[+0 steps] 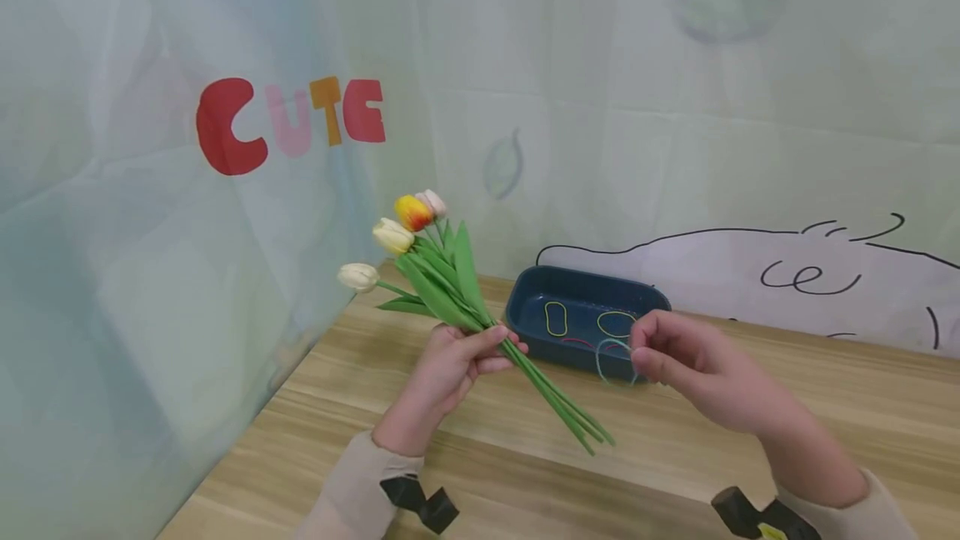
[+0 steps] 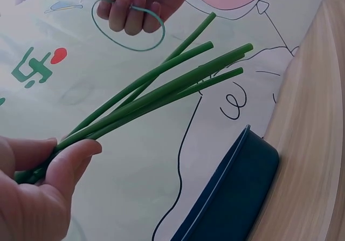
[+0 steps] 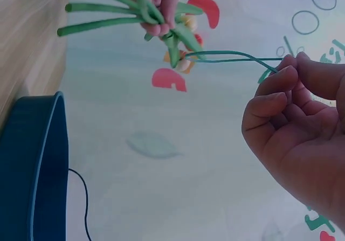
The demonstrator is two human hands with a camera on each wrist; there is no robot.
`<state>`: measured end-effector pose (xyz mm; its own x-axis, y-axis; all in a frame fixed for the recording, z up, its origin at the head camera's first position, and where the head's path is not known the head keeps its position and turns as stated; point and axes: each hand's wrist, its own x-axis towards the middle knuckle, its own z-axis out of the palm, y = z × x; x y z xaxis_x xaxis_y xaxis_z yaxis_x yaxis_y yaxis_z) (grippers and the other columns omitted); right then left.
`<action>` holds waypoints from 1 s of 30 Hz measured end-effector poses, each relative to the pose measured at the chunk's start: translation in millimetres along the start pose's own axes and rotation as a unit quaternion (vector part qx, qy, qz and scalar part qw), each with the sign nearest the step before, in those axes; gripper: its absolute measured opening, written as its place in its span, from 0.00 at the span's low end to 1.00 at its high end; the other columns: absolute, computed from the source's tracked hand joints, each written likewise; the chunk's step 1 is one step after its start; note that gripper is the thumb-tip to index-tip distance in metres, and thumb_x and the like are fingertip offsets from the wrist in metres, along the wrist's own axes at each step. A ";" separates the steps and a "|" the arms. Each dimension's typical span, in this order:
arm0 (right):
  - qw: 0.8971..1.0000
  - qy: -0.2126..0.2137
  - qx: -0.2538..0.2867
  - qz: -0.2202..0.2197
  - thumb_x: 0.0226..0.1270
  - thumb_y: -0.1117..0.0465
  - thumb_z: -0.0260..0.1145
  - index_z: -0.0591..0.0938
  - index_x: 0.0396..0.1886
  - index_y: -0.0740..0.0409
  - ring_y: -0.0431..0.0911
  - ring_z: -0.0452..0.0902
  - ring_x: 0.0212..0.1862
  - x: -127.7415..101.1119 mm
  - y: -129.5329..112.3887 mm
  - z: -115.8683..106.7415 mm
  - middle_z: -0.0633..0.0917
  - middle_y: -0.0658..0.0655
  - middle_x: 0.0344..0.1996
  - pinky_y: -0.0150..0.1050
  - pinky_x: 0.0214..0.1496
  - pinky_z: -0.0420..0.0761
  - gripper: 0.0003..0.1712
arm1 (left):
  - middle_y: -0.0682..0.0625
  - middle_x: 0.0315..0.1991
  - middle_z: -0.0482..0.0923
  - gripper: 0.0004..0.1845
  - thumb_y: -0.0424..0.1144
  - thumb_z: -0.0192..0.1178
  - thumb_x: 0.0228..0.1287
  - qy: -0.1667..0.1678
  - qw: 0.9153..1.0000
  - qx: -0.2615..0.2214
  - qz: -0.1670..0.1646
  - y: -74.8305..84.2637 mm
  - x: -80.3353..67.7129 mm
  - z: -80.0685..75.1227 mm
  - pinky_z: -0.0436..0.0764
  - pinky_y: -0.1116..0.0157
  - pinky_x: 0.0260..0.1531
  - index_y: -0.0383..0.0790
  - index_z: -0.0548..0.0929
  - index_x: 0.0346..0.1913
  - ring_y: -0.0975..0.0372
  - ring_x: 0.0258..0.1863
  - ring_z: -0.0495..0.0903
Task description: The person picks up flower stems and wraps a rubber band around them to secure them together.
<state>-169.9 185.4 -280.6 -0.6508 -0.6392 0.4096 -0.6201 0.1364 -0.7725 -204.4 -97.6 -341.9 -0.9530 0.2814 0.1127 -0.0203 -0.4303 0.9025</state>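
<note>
My left hand (image 1: 468, 357) grips a bunch of tulips (image 1: 450, 273) around the stems, with white, cream, orange-yellow and pale pink heads leaning up to the left. The cut ends of the green stems (image 2: 178, 79) spread out beyond the thumb, toward the lower right in the head view. Between thumb and forefinger, my right hand (image 1: 697, 365) pinches a teal rubber band (image 1: 600, 361), which hangs as a loose loop. In the left wrist view the band (image 2: 126, 48) is apart from the stems.
Behind the hands, a dark blue tray (image 1: 528, 342) stands on the wooden table (image 1: 480, 473). Inside lie a yellow rubber band (image 1: 547, 319), another yellow one and some red ones. A printed cloth (image 1: 600, 107) hangs close behind the tray and along the left.
</note>
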 end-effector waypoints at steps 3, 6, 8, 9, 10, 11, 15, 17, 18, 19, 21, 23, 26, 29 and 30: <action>1.000 -0.004 0.010 -0.026 0.66 0.80 0.55 0.73 0.40 0.59 0.43 0.70 0.30 -4.7 -3.4 2.6 0.73 0.53 0.27 0.37 0.25 0.72 0.13 | 0.49 0.28 0.83 0.08 0.22 0.50 0.68 0.006 1.000 -0.002 0.000 -0.1 0.4 -0.5 0.87 0.65 0.39 0.34 0.77 0.36 0.60 0.32 0.87; 0.999 -0.011 0.021 -0.044 0.64 0.82 0.54 0.73 0.40 0.59 0.44 0.70 0.31 -8.6 -7.2 5.4 0.74 0.54 0.29 0.37 0.26 0.73 0.16 | 0.48 0.28 0.83 0.08 0.22 0.50 0.68 0.014 1.000 -0.009 0.000 0.0 0.8 -0.9 0.87 0.66 0.39 0.35 0.77 0.35 0.60 0.32 0.87; 0.998 -0.017 0.026 -0.048 0.64 0.83 0.54 0.74 0.40 0.57 0.44 0.71 0.31 -11.2 -10.6 7.3 0.74 0.54 0.30 0.36 0.27 0.74 0.17 | 0.48 0.28 0.83 0.09 0.22 0.50 0.68 0.016 1.000 -0.014 0.001 0.2 0.9 -0.7 0.87 0.66 0.38 0.35 0.78 0.35 0.59 0.32 0.87; 0.998 -0.022 0.029 -0.053 0.64 0.83 0.54 0.73 0.40 0.57 0.44 0.70 0.31 -12.3 -11.9 8.1 0.73 0.54 0.30 0.36 0.27 0.74 0.18 | 0.49 0.28 0.84 0.10 0.22 0.49 0.68 0.017 1.000 -0.015 0.000 0.3 0.8 -0.7 0.87 0.66 0.38 0.36 0.78 0.35 0.60 0.33 0.87; 0.997 -0.028 0.035 -0.058 0.63 0.84 0.53 0.73 0.40 0.57 0.44 0.70 0.32 -13.5 -13.0 9.1 0.73 0.54 0.30 0.36 0.28 0.75 0.18 | 0.49 0.28 0.84 0.10 0.22 0.49 0.68 0.018 1.000 -0.016 0.000 0.4 0.9 -0.8 0.87 0.67 0.38 0.37 0.78 0.34 0.59 0.33 0.87; 0.997 -0.033 0.039 -0.057 0.64 0.83 0.53 0.73 0.40 0.57 0.44 0.70 0.32 -14.8 -14.5 10.0 0.72 0.54 0.30 0.36 0.28 0.75 0.18 | 0.49 0.28 0.84 0.11 0.22 0.49 0.68 0.018 1.000 -0.017 -0.001 0.6 0.8 -0.7 0.87 0.67 0.38 0.37 0.79 0.34 0.60 0.33 0.87; 0.994 -0.051 0.062 -0.078 0.62 0.85 0.52 0.72 0.41 0.60 0.44 0.70 0.34 -19.4 -16.1 14.9 0.71 0.54 0.31 0.37 0.29 0.75 0.18 | 0.48 0.28 0.84 0.10 0.22 0.49 0.69 0.016 1.000 -0.021 -0.003 0.6 0.9 -1.9 0.87 0.68 0.37 0.36 0.79 0.35 0.59 0.33 0.87; 0.994 -0.052 0.060 -0.078 0.62 0.85 0.53 0.72 0.41 0.59 0.44 0.69 0.34 -21.7 -16.7 17.7 0.71 0.53 0.32 0.36 0.30 0.76 0.19 | 0.48 0.29 0.84 0.10 0.22 0.49 0.69 0.015 1.000 -0.024 -0.003 0.9 0.9 -2.5 0.87 0.68 0.37 0.36 0.78 0.35 0.59 0.33 0.87; 0.993 -0.053 0.058 -0.084 0.61 0.86 0.53 0.72 0.41 0.60 0.44 0.69 0.35 -22.9 -16.4 19.0 0.71 0.53 0.32 0.36 0.30 0.76 0.19 | 0.48 0.29 0.84 0.10 0.22 0.49 0.69 0.014 1.000 -0.025 -0.003 0.9 0.9 -2.9 0.87 0.68 0.37 0.36 0.78 0.35 0.59 0.34 0.87; 0.993 -0.053 0.057 -0.086 0.61 0.86 0.54 0.72 0.41 0.60 0.44 0.69 0.35 -24.2 -16.4 20.3 0.71 0.53 0.32 0.36 0.30 0.76 0.19 | 0.48 0.29 0.84 0.10 0.22 0.49 0.69 0.014 1.000 -0.025 -0.002 1.0 0.9 -3.2 0.87 0.68 0.37 0.36 0.78 0.35 0.59 0.34 0.87; 0.993 -0.051 0.053 -0.090 0.60 0.86 0.54 0.72 0.42 0.60 0.44 0.70 0.35 -26.7 -16.2 22.7 0.71 0.53 0.32 0.36 0.30 0.76 0.19 | 0.48 0.29 0.84 0.10 0.22 0.49 0.69 0.012 1.000 -0.026 -0.001 1.0 0.8 -3.6 0.87 0.68 0.37 0.37 0.79 0.35 0.59 0.33 0.87; 0.993 -0.052 0.052 -0.090 0.60 0.86 0.55 0.72 0.42 0.60 0.43 0.70 0.35 -28.4 -16.2 24.5 0.71 0.53 0.32 0.36 0.30 0.76 0.19 | 0.48 0.29 0.84 0.11 0.22 0.49 0.69 0.011 1.000 -0.027 0.001 0.9 0.8 -3.8 0.87 0.68 0.38 0.38 0.79 0.35 0.60 0.33 0.87; 0.993 -0.056 0.054 -0.089 0.60 0.85 0.54 0.72 0.41 0.59 0.43 0.70 0.34 -30.0 -15.8 26.1 0.71 0.53 0.32 0.36 0.30 0.76 0.19 | 0.48 0.29 0.84 0.11 0.22 0.49 0.69 0.008 1.000 -0.030 0.002 1.1 0.7 -4.0 0.87 0.67 0.38 0.37 0.79 0.35 0.60 0.33 0.87; 0.993 -0.059 0.058 -0.088 0.61 0.86 0.54 0.72 0.41 0.60 0.44 0.70 0.34 -31.7 -14.4 27.0 0.70 0.53 0.32 0.36 0.29 0.76 0.19 | 0.47 0.29 0.84 0.10 0.22 0.49 0.69 0.005 0.999 -0.033 0.001 1.6 0.7 -4.0 0.87 0.67 0.38 0.36 0.79 0.36 0.59 0.34 0.87; 0.993 -0.058 0.058 -0.089 0.61 0.86 0.54 0.72 0.42 0.60 0.44 0.70 0.34 -32.5 -13.8 27.3 0.70 0.53 0.32 0.35 0.29 0.76 0.19 | 0.47 0.29 0.84 0.10 0.22 0.49 0.69 0.003 0.999 -0.034 0.000 1.9 0.7 -4.0 0.87 0.67 0.38 0.36 0.79 0.35 0.59 0.33 0.87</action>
<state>-128.3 183.6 -296.5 -0.4768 -0.7290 0.4912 -0.6619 -0.0699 -0.7464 -206.4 -101.6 -341.8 -0.9550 0.2754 0.1104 -0.0401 -0.4885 0.8716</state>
